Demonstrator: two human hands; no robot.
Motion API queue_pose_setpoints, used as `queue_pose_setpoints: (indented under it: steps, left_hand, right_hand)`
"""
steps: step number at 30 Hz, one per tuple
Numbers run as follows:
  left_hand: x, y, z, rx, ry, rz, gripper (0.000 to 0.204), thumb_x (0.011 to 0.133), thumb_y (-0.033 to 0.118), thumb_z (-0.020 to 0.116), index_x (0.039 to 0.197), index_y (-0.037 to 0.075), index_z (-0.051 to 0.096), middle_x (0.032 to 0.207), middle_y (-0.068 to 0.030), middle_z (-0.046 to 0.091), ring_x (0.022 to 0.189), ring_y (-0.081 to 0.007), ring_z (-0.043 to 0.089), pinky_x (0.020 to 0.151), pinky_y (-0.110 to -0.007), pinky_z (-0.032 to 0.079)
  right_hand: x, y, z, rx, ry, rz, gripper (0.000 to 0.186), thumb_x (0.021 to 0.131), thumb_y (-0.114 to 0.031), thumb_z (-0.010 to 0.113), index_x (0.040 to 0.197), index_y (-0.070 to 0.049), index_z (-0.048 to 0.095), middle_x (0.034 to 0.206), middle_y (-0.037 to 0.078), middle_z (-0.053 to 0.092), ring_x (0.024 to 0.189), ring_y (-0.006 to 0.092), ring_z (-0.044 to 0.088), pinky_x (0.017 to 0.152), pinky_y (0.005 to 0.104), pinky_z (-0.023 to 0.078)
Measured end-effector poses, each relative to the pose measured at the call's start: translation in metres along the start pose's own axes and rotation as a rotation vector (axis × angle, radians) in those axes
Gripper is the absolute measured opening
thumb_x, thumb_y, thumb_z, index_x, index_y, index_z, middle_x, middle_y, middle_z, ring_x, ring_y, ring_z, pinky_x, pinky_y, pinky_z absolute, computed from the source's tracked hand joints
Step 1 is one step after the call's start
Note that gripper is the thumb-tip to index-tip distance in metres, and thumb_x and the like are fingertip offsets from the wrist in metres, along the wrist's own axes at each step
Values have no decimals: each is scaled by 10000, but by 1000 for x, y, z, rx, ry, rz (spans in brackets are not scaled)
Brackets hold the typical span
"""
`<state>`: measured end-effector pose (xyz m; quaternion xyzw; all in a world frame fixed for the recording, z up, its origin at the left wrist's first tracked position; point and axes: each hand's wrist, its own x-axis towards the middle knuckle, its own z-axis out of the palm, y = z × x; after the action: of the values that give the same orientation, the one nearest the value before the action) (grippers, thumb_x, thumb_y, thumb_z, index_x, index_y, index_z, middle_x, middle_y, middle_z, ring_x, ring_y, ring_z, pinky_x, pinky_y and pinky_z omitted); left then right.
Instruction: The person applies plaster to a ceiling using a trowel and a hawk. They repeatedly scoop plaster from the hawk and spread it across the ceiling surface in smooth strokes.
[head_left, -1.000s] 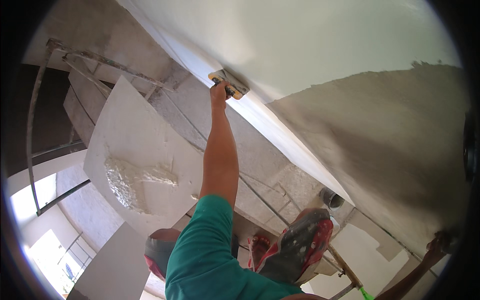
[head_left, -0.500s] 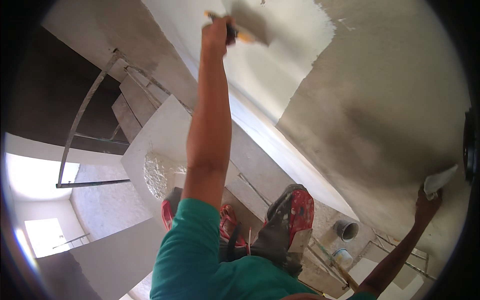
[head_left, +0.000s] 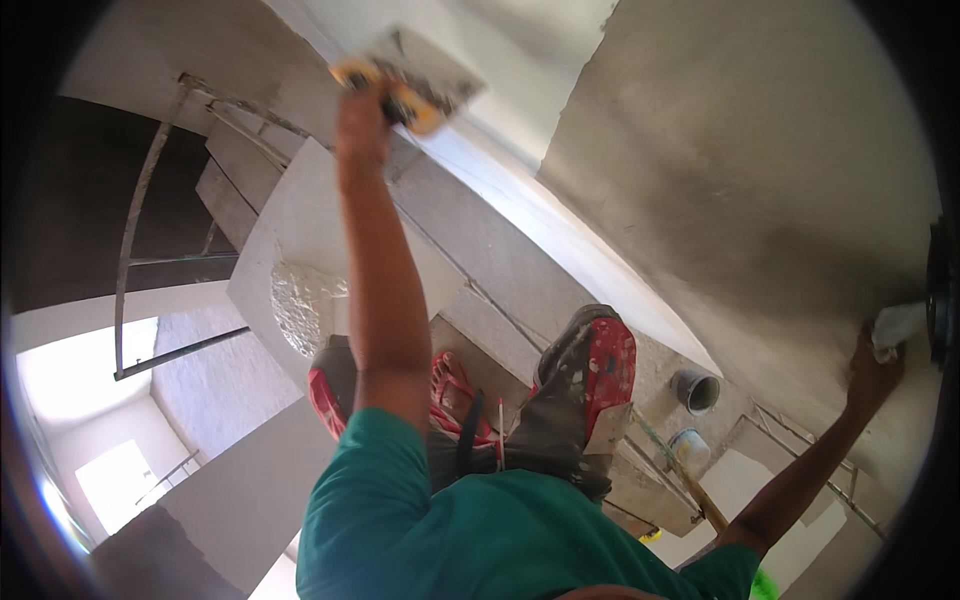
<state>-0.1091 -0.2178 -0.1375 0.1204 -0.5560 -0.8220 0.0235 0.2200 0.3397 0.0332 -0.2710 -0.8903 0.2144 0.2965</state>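
Note:
My left hand (head_left: pixel 362 130), at the end of a raised arm, is closed round the yellow and black handle of a plastering trowel (head_left: pixel 428 78). Its broad metal blade carries grey smears and is blurred; whether it touches the wall I cannot tell. Behind it runs a pale, freshly coated stretch of wall (head_left: pixel 530 80), bordering on a darker grey stretch (head_left: pixel 720 150). Far to the right, my right hand (head_left: pixel 876 368) grips a whitish, thin-looking thing (head_left: pixel 898 328) close to the wall. A heap of white plaster (head_left: pixel 303 308) lies on a light board (head_left: pixel 265 240) beneath my left arm.
Metal scaffold frames (head_left: pixel 150 200) stand at the left, next to a dark opening (head_left: pixel 110 180). Below me are a plank (head_left: pixel 480 360) and my feet in red sandals. Two buckets, one grey (head_left: pixel 695 392) and one whitish (head_left: pixel 690 448), stand lower down at the right.
My left hand has swung left and down with the trowel, whose blade now faces more into view. My right hand has shifted slightly right and up along the wall.

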Motion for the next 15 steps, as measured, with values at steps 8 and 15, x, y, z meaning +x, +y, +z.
queue_pose_setpoints:
  steps: [8,15]
  left_hand:
    - [11,-353,-103,169,268,-514,193,684,151,638,809,24,565,647,-56,550,453,-129,490,373,-250,359]
    - [47,-425,-77,66,249,-520,199,671,160,628,739,-17,568,605,-73,540,424,-138,467,374,-243,350]
  right_hand:
    - [-4,53,-25,-25,109,109,330,743,-57,699,1045,-30,569,825,39,599,583,83,508,452,196,373]
    - [-19,51,-41,-43,103,78,323,739,-61,703,1033,-43,569,786,25,581,545,66,476,429,194,349]
